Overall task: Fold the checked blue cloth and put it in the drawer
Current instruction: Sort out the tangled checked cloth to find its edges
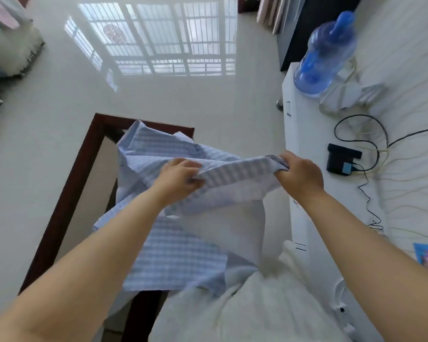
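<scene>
Seen from above, a person holds a checked blue cloth (173, 193) stretched between both hands over a dark wooden frame (67, 193). The left hand (181, 180) pinches one bunched edge, fingers curled around the fabric. The right hand (300, 174) grips the other edge, fingers closed tight on a gathered fold. The rest of the cloth hangs crumpled below, covering most of the frame, so what the frame belongs to is unclear. At right, a white cabinet (295, 134) holds a blue water bottle (325, 53), a small black device (341, 160) and tangled cables (366, 193). Both forearms are cut off at the bottom edge. A glossy white floor (158, 90) reflects a barred window.
</scene>
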The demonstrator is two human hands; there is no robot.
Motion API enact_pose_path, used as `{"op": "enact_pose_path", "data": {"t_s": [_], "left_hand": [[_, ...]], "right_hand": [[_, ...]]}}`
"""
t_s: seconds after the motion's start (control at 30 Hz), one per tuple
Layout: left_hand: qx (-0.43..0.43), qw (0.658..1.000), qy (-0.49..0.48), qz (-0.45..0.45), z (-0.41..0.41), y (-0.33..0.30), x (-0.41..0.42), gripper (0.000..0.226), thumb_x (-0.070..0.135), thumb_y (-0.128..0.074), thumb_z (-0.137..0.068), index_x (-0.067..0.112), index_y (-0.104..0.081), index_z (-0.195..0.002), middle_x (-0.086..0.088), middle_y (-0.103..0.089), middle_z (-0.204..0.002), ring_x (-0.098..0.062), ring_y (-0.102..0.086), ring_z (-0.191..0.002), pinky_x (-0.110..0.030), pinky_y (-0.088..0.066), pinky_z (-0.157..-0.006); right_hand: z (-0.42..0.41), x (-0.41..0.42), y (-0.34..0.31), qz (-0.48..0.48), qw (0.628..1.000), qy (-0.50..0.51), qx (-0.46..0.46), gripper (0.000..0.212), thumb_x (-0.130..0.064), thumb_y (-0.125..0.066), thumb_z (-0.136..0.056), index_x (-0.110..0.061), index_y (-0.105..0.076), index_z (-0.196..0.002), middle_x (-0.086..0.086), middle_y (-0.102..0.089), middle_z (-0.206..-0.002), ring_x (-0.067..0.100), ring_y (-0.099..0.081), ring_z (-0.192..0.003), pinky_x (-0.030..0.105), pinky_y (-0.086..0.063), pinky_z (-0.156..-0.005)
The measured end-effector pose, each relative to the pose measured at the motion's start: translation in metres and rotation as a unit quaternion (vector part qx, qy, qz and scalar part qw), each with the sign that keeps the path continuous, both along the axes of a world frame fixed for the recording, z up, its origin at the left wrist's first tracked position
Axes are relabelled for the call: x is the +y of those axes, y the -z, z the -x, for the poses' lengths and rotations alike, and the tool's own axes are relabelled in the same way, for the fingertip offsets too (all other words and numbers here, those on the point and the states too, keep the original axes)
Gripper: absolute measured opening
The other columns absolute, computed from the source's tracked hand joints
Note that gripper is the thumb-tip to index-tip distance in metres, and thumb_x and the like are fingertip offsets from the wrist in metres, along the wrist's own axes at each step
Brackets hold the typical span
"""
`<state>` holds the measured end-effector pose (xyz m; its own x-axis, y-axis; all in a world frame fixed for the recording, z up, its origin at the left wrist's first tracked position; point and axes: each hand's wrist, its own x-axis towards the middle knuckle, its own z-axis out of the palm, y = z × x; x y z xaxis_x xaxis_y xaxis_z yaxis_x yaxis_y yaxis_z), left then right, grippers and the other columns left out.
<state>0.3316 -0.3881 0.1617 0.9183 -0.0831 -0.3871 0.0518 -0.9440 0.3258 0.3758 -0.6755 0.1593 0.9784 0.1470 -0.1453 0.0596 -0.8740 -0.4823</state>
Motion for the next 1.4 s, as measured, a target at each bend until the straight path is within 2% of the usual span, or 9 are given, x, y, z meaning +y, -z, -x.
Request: {"op": "enact_pose_path", "data": {"t_s": [0.1,0.23,0.4,0.63,0.87,1.0,1.07,1.2,1.4], "left_hand": [[0.062,0.980,-0.058,0.180,-0.015,-0.016,-0.034,0.035,0.033,-0.053,-0.094,0.013,-0.043,-0.067,0.004,-0.040,-0.059,-0.012,-0.041,-0.054,-0.027,-0.032,-0.055],[0.131,0.949,0.000,0.286,-0.037,-0.049,-0.087,0.035,0.035,-0.048,-0.097,0.018,-0.044,-0.067,0.010,-0.036,-0.055,-0.004,-0.033,-0.045,-0.018,-0.029,-0.045],[0.160,0.921,0.000,0.356,-0.048,-0.069,-0.107,0.027,0.035,-0.054,-0.095,0.012,-0.059,-0.081,0.011,-0.052,-0.058,-0.005,-0.045,-0.054,-0.018,-0.037,-0.055],[0.372,0.882,0.060,0.282,-0.022,-0.070,-0.051,0.021,0.025,-0.076,-0.079,0.029,-0.067,-0.097,0.015,-0.068,-0.077,-0.003,-0.063,-0.074,-0.016,-0.046,-0.069],[0.177,0.757,-0.295,0.556,-0.001,-0.044,-0.016,0.034,0.030,-0.078,-0.073,0.008,-0.061,-0.093,-0.018,-0.065,-0.096,-0.027,-0.064,-0.084,-0.039,-0.053,-0.081],[0.034,0.847,-0.291,0.443,0.006,-0.049,-0.029,0.038,0.044,-0.057,-0.090,0.023,-0.046,-0.061,0.004,-0.044,-0.063,-0.009,-0.043,-0.058,-0.021,-0.039,-0.055],[0.015,0.863,-0.266,0.428,0.009,-0.058,-0.038,0.040,0.049,-0.045,-0.094,0.022,-0.044,-0.064,0.006,-0.040,-0.058,-0.007,-0.040,-0.053,-0.020,-0.036,-0.050],[0.058,0.769,-0.328,0.545,0.009,-0.073,-0.034,0.057,0.057,-0.027,-0.095,0.022,-0.061,-0.067,0.008,-0.065,-0.059,-0.008,-0.064,-0.060,-0.022,-0.051,-0.061],[-0.002,0.831,-0.163,0.532,0.026,-0.060,0.009,0.013,0.020,-0.071,-0.081,0.016,-0.060,-0.075,0.009,-0.059,-0.064,-0.006,-0.052,-0.061,-0.019,-0.043,-0.061]], "right_hand": [[0.004,-0.022,0.002,0.030,0.997,0.044,0.056,0.033,-0.036,-0.040,-0.092,-0.020,-0.052,-0.118,0.010,-0.063,-0.105,0.035,-0.056,-0.093,0.036,-0.043,-0.072],[0.024,-0.011,-0.012,-0.019,0.994,-0.054,-0.092,0.056,-0.029,-0.051,-0.086,-0.023,-0.039,-0.140,0.005,-0.054,-0.131,0.026,-0.047,-0.120,0.039,-0.031,-0.103],[0.037,0.009,-0.033,-0.144,0.973,-0.007,-0.179,0.040,-0.036,-0.040,-0.091,-0.009,-0.064,-0.109,0.011,-0.070,-0.087,0.029,-0.061,-0.079,0.033,-0.048,-0.070],[0.040,0.005,-0.035,-0.036,0.984,0.163,-0.059,0.049,-0.054,-0.040,-0.094,-0.014,-0.036,-0.066,-0.001,-0.036,-0.050,0.031,-0.040,-0.053,0.030,-0.025,-0.046],[0.041,0.016,-0.039,-0.035,0.965,0.220,0.137,0.045,-0.042,-0.030,-0.100,-0.009,-0.060,-0.107,0.015,-0.062,-0.108,0.031,-0.053,-0.090,0.033,-0.042,-0.074],[0.047,0.051,-0.050,0.035,0.994,-0.009,0.103,0.076,-0.041,-0.056,-0.087,-0.023,-0.016,-0.150,-0.003,-0.006,-0.160,0.019,-0.007,-0.146,0.042,-0.013,-0.117],[0.051,0.080,-0.060,0.010,0.993,-0.115,-0.003,0.078,-0.023,-0.058,-0.082,-0.028,-0.019,-0.149,-0.005,-0.013,-0.159,0.017,-0.009,-0.147,0.044,-0.006,-0.119],[0.057,0.114,-0.063,-0.107,0.983,-0.133,-0.064,0.040,-0.014,-0.054,-0.087,-0.019,-0.056,-0.127,0.002,-0.068,-0.112,0.026,-0.063,-0.091,0.031,-0.045,-0.080],[0.050,0.113,-0.079,-0.168,0.985,0.003,0.047,0.037,-0.037,-0.035,-0.101,-0.010,-0.055,-0.084,0.004,-0.058,-0.078,0.023,-0.052,-0.073,0.033,-0.039,-0.067]]}}
